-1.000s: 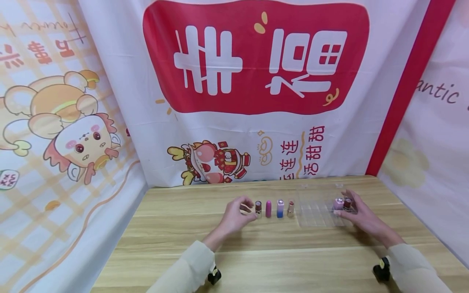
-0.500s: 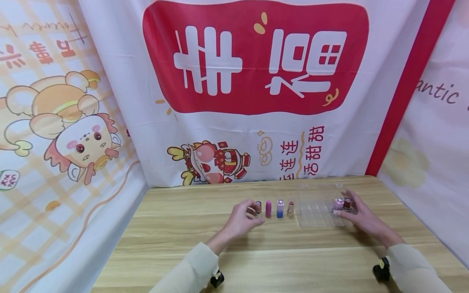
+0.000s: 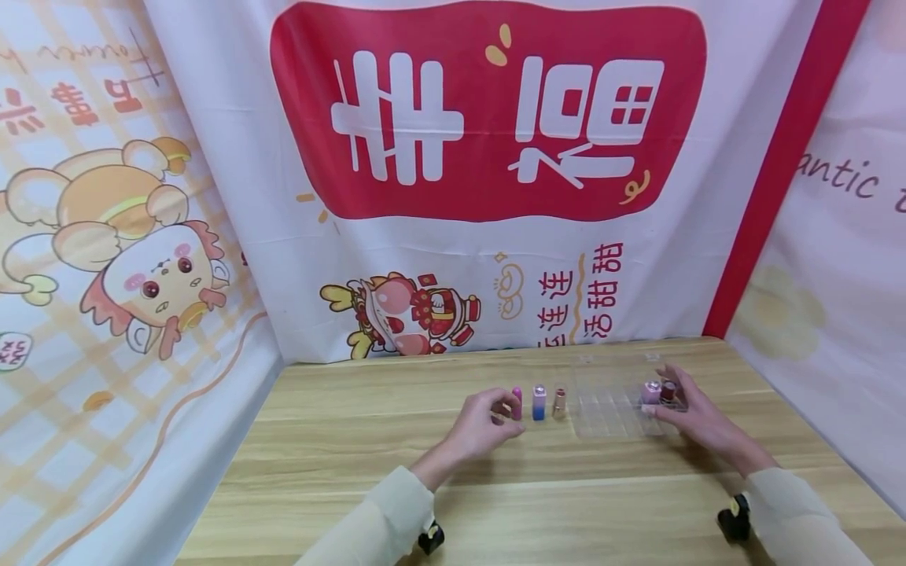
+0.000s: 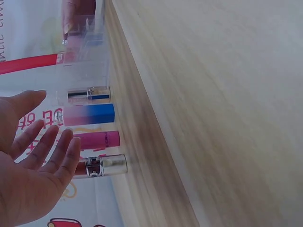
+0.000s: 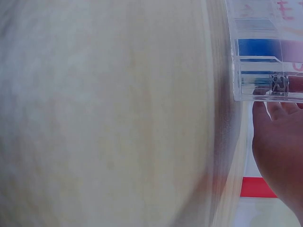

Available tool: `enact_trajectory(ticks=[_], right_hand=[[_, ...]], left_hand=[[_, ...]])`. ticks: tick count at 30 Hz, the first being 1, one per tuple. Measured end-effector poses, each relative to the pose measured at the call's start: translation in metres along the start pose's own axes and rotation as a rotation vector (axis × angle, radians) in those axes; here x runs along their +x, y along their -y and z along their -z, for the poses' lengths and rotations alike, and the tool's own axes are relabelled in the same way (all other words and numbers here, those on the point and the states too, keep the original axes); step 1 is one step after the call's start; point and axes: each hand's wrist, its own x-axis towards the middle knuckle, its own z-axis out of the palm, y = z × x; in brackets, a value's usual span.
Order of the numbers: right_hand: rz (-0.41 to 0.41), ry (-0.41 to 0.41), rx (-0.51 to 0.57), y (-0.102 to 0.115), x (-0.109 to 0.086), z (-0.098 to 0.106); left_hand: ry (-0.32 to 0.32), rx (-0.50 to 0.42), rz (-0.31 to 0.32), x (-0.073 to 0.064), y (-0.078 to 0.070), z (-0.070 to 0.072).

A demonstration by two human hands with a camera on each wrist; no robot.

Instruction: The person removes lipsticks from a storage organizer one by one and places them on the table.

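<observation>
My left hand [image 3: 488, 424] curves loosely around the left end of a row of upright lipsticks, thumb and fingers apart. In the left wrist view, a silver lipstick with a dark red top [image 4: 111, 164] stands nearest the fingers; the hand hides it in the head view. Beside it are a magenta lipstick [image 3: 517, 397], a pink-and-blue lipstick [image 3: 539, 402] and a slim gold-toned lipstick [image 3: 560, 404]. My right hand [image 3: 697, 413] grips the right end of a clear compartment box [image 3: 602, 420], thumb in front, fingers behind. A pink-and-blue lipstick [image 5: 258, 48] and a dark red-topped lipstick [image 5: 296, 84] stand in its rightmost compartments.
The box's transparent lid [image 3: 612, 369] is raised at the back. A wooden table [image 3: 340, 440] carries everything, with printed cloth [image 3: 396, 244] hanging behind it and at both sides. Dark wrist cameras [image 3: 430, 538] sit at the cuffs.
My left hand has shifted right along the row, covering the dark red-topped lipstick and reaching the magenta one in the head view. The right hand stays on the box.
</observation>
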Motion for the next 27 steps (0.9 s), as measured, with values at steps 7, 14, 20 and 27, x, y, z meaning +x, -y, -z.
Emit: enact_trajectory(ticks=[7,14,20,27], right_hand=[[-0.008,0.001,0.004,-0.001,0.002,0.001],[-0.003,0.001,-0.001,-0.002,0.003,0.002],[0.004,-0.002,0.009,-0.002,0.001,0.002],[-0.006,0.002,0.010,-0.003,0.002,0.001]], left_hand=[[0.004,0.015,-0.032,0.008,-0.006,-0.010],[0.024,0.009,-0.070,0.020,-0.012,-0.023],[0.020,-0.007,-0.065,0.028,-0.021,-0.033],[0.026,-0.002,-0.059,0.036,-0.028,-0.045]])
